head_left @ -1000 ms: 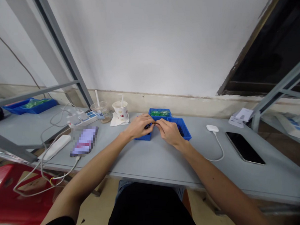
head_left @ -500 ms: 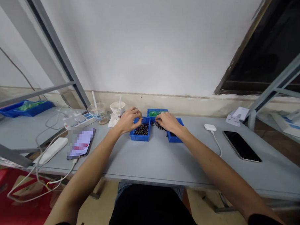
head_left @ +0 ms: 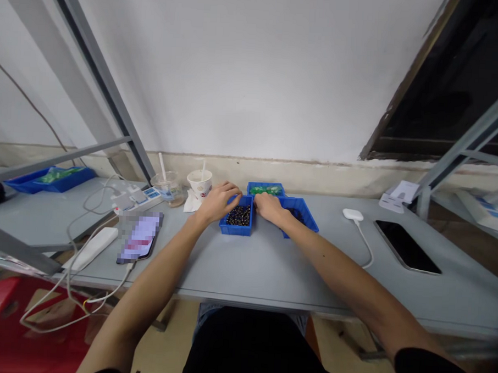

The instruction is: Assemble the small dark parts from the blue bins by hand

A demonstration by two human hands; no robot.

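Observation:
My left hand (head_left: 219, 200) is over the left rim of a blue bin (head_left: 236, 230) that holds small dark and brassy parts (head_left: 238, 215). Its fingers are bent, and whatever lies between the fingertips is too small to make out. My right hand (head_left: 268, 206) is closed between that bin and a second blue bin (head_left: 309, 218), fingertips pointing down; what it pinches is hidden. Dark parts (head_left: 296, 214) lie in the second bin, partly behind my right wrist. Behind both hands stands a third blue bin (head_left: 265, 184) with green packets (head_left: 266, 191).
Left of the bins are a paper cup (head_left: 200, 180), a plastic cup (head_left: 170, 189), a power strip (head_left: 141, 202) and a phone (head_left: 141, 237) with cables. To the right lie a white earphone case (head_left: 353, 214) on a cable and a dark phone (head_left: 407, 245).
My right hand has moved left, off the right bin toward the left one, uncovering more of the right bin. My left hand's fingers have spread slightly. The whole view has shifted a little.

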